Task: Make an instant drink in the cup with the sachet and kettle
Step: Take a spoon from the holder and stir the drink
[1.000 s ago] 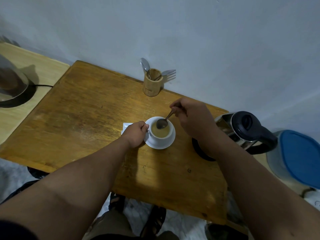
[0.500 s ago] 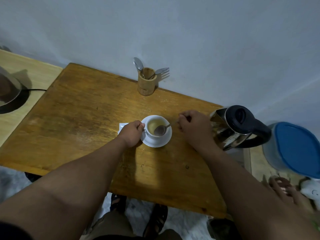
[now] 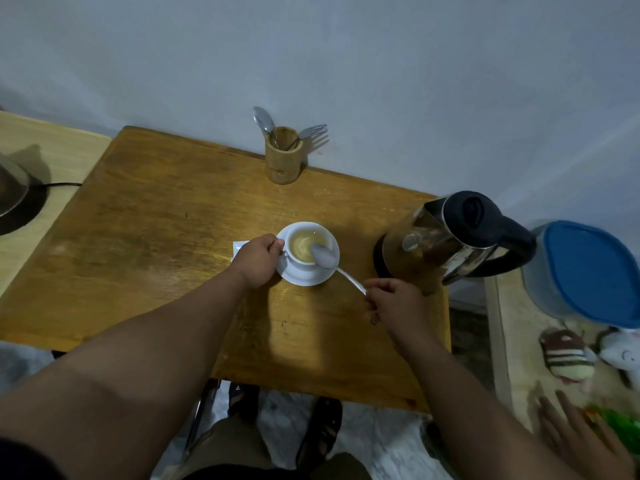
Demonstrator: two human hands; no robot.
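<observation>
A white cup (image 3: 308,265) of pale tan drink stands on a white saucer (image 3: 304,278) in the middle of the wooden table (image 3: 156,237). My left hand (image 3: 258,259) grips the cup's handle on its left side. My right hand (image 3: 394,304) pinches the end of a metal spoon (image 3: 332,263), whose bowl rests over the cup's right rim. A white sachet (image 3: 238,248) lies flat, mostly hidden behind my left hand. The steel kettle (image 3: 446,237) with a black lid and handle stands at the table's right edge.
A bamboo holder (image 3: 282,155) with a spoon and a fork stands at the back by the wall. A blue-lidded jug (image 3: 585,271) sits right of the kettle. Another person's hand (image 3: 585,441) shows at bottom right. A dark appliance (image 3: 14,199) sits on the left counter.
My right hand stirred, let the spoon rest in the cup, then drew back toward me and now holds the spoon's end, its bowl over the rim. The camera has shifted.
</observation>
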